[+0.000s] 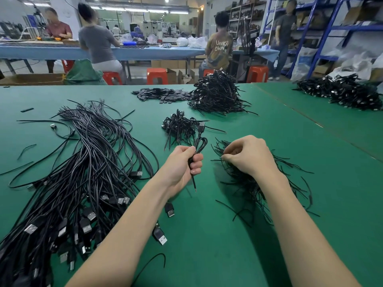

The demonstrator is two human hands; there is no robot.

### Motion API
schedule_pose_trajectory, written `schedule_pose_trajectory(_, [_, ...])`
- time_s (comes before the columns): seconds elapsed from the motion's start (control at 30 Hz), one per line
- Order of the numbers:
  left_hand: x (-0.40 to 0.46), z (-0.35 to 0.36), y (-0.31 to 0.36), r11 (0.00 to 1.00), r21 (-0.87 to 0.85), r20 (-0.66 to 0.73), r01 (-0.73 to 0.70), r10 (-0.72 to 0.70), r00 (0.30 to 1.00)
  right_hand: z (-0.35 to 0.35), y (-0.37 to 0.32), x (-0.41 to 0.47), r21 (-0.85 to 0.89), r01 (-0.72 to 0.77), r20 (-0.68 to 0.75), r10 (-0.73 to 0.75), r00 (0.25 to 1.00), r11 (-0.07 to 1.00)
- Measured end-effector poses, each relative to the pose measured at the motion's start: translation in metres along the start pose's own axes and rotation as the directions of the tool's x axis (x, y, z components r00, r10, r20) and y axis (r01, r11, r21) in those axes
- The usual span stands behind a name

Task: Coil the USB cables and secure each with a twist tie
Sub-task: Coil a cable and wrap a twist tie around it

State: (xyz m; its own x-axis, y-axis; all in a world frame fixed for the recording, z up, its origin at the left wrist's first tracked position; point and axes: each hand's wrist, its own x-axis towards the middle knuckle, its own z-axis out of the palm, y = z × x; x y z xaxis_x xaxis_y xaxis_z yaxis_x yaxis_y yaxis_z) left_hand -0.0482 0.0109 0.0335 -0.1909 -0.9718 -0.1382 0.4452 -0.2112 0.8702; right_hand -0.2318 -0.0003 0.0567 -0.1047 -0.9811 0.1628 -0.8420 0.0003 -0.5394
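My left hand (183, 164) grips a folded black USB cable (200, 141) upright; its loop and plug stick out above the fist and a thin end pokes out below. My right hand (246, 155) reaches down into a loose heap of black twist ties (248, 183) on the green table, its fingertips pinching a tie at the heap's left edge. A big bundle of uncoiled USB cables (87, 172) lies at the left, plugs toward me. A small pile of tied coils (179, 126) sits just beyond my hands.
A tall heap of coiled cables (217, 94) and flat black pieces (161, 94) lie at the far side of the green table (290, 141). Another cable heap (342, 92) is far right. Stray ties and loose plugs (159, 235) lie near my left arm. People work at a blue bench behind.
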Motion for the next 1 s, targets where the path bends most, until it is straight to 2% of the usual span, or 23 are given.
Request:
schedule_pose_trajectory(0.2, [0.002, 0.001, -0.001, 0.999, 0.025, -0.052, -0.045, 0.047, 0.998, -0.003, -0.002, -0.001, 0.237, 0.018, 0.052, -0.031, 0.998, 0.971])
schedule_pose_trajectory(0.27, [0.002, 0.0, -0.001, 0.998, 0.03, -0.072, -0.055, 0.057, 0.996, -0.004, -0.006, -0.002, 0.361, 0.033, 0.021, -0.044, 0.999, 0.932])
schedule_pose_trajectory(0.33, [0.003, -0.001, -0.002, 0.997, 0.042, -0.09, -0.064, 0.068, 0.994, -0.007, -0.015, -0.006, 0.586, 0.08, -0.053, -0.06, 0.997, 0.806])
schedule_pose_trajectory(0.4, [0.004, -0.001, -0.003, 0.995, 0.062, -0.095, -0.078, 0.084, 0.992, -0.01, -0.027, -0.01, 0.784, 0.128, -0.071, -0.116, 0.991, 0.608])
schedule_pose_trajectory(0.43, [0.004, -0.001, -0.004, 0.993, 0.074, -0.092, -0.089, 0.096, 0.991, -0.01, -0.032, -0.012, 0.831, 0.135, -0.055, -0.162, 0.985, 0.54])
schedule_pose_trajectory(0.47, [0.005, 0.0, -0.004, 0.991, 0.088, -0.085, -0.104, 0.111, 0.99, -0.009, -0.037, -0.014, 0.841, 0.136, -0.028, -0.208, 0.978, 0.523])
schedule_pose_trajectory(0.53, [0.005, 0.001, -0.005, 0.981, 0.131, -0.068, -0.142, 0.152, 0.986, -0.001, -0.043, -0.018, 0.75, 0.152, 0.031, -0.264, 0.964, 0.643])
schedule_pose_trajectory(0.6, [0.005, 0.001, -0.006, 0.961, 0.21, -0.064, -0.178, 0.195, 0.979, 0.009, -0.046, -0.019, 0.6, 0.174, 0.043, -0.248, 0.968, 0.781])
schedule_pose_trajectory(0.7, [0.003, -0.001, -0.006, 0.933, 0.297, -0.049, -0.204, 0.228, 0.972, 0.014, -0.046, -0.019, 0.457, 0.217, -0.027, -0.23, 0.973, 0.862])
schedule_pose_trajectory(0.77, [0.001, -0.002, -0.004, 0.913, 0.34, -0.025, -0.224, 0.247, 0.969, 0.013, -0.046, -0.019, 0.429, 0.235, -0.051, -0.236, 0.97, 0.872])
schedule_pose_trajectory(1.0, [-0.002, 0.0, -0.005, 0.871, 0.424, 0.062, -0.249, 0.246, 0.967, 0.016, -0.053, -0.02, 0.678, 0.165, -0.003, -0.221, 0.975, 0.717])
